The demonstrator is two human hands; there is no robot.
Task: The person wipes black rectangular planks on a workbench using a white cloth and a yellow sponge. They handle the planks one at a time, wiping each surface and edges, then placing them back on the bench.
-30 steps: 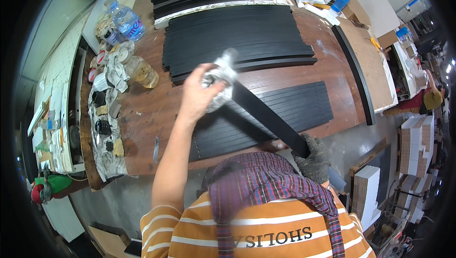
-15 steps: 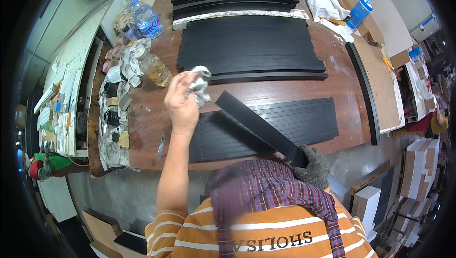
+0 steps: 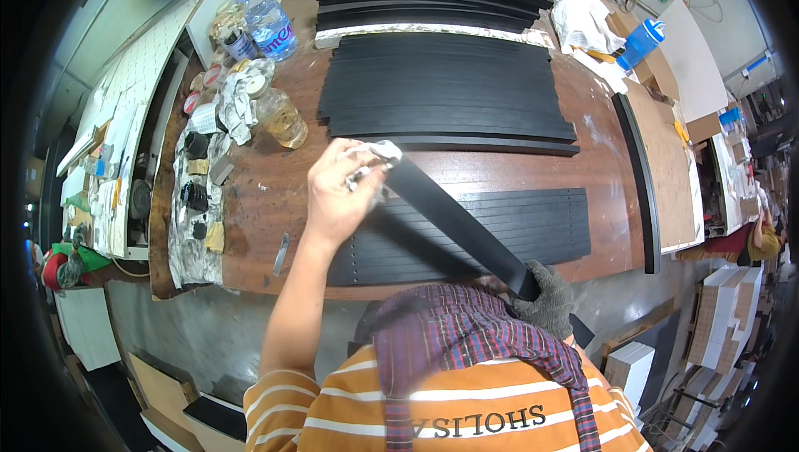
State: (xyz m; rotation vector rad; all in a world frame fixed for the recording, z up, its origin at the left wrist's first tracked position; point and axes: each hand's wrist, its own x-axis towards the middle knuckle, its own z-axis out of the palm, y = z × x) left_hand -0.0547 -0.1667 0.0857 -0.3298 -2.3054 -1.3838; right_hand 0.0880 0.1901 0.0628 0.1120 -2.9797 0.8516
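Note:
My bare left hand [image 3: 343,188] is closed round a crumpled white rag [image 3: 379,155], which touches the far end of a long black board [image 3: 458,221]. In a dark grey knit glove, my right hand [image 3: 545,300] grips that board near its other end, close to my body. The board slants above the table, its far end toward the left. Below it lies a row of black slats [image 3: 499,211] side by side. Beyond that, a wider set of black slats [image 3: 441,86] covers the table's middle.
At the left are a jar of yellowish liquid [image 3: 281,119], a clear plastic bottle [image 3: 270,26] and a stained cloth [image 3: 190,248] holding small blocks. A thin metal blade [image 3: 281,254] lies nearby. On the right, a black strip [image 3: 637,186] lines the table edge; a blue bottle [image 3: 641,42] stands behind.
My left hand has moved right and slightly down, bringing the rag onto the board's far end. My right hand keeps its grip. The view has shifted slightly.

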